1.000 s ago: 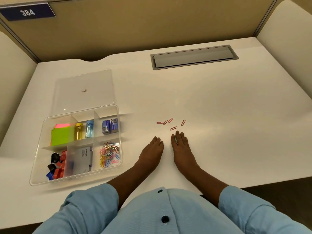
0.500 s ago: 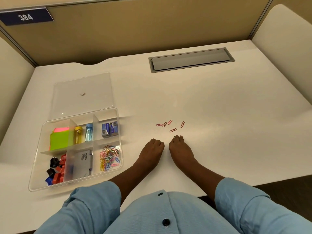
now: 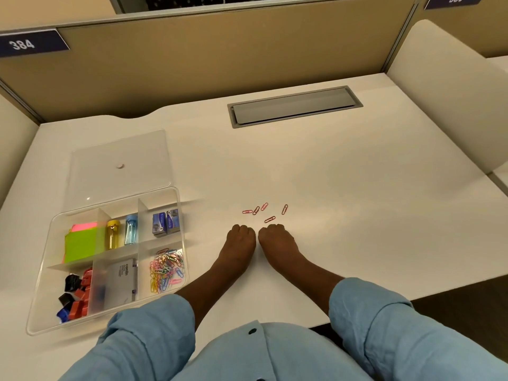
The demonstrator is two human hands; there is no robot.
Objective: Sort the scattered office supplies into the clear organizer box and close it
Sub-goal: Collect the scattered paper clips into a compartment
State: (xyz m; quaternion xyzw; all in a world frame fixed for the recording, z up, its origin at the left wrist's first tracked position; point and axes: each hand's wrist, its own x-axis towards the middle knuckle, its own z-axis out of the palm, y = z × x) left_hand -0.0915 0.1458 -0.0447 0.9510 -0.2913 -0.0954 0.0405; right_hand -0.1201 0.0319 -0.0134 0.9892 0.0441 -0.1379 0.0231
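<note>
On my feed the white desk (image 3: 357,174) fills most of the view, with a tan partition (image 3: 220,56) along its far edge and a plate reading 384 (image 3: 22,44) at the partition's left end. A grey hatch (image 3: 294,105) is set into the desk near the far edge, a little right of centre.

The clear organizer box (image 3: 46,259) sits open at the near left corner. Its lid (image 3: 132,160) lies flat on the desk just behind it, toward the far left corner.

The left hand (image 3: 238,243) and right hand (image 3: 276,242) rest side by side on the desk, near the middle of the near edge, knuckles up and close together. The fingers of both are curled under. I see nothing in the left. I cannot tell whether the right has anything tucked beneath its fingers.

Inside the box, green sticky notes (image 3: 82,244) over a pink pad fill the far left compartment. A grey packet (image 3: 122,279) lies in the near middle one. A heap of coloured paper clips (image 3: 166,269) fills the near right one. Black, red and blue binder clips (image 3: 75,295) are in the near left one. A yellow tube (image 3: 113,233) and a blue tube (image 3: 131,229) stand in the far middle one. Two small blue cartons (image 3: 166,224) are in the far right one.

Five loose pink paper clips (image 3: 256,210) lie on the desk just beyond the knuckles, the nearest beside the right hand.
</note>
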